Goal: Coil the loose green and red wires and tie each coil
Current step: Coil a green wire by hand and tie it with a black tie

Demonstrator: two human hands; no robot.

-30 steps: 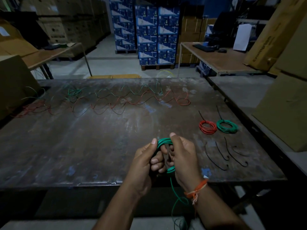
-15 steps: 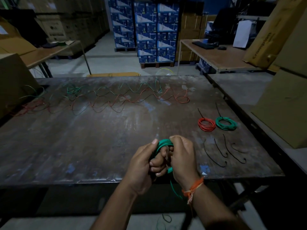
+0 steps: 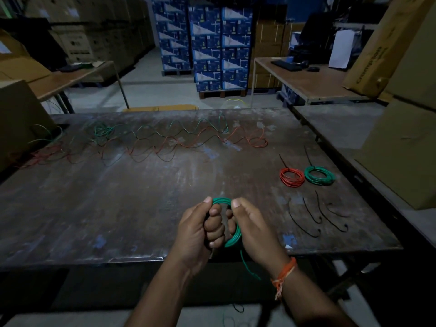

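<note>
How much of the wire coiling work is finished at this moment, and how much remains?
Done: a red coil and a green coil, each tied, lie on the table. In hand: the left hand and right hand grip a third, green coil, not yet tied. Left: loose wires along the far side; four black ties wait.

The middle of the table lies bare, giving open passage ahead of the hands. Across the far side, loose wires sprawl in a tangle. To the right, a red coil and a green coil sit touching, with black ties nearer. Cardboard boxes wall in the right edge.
</note>
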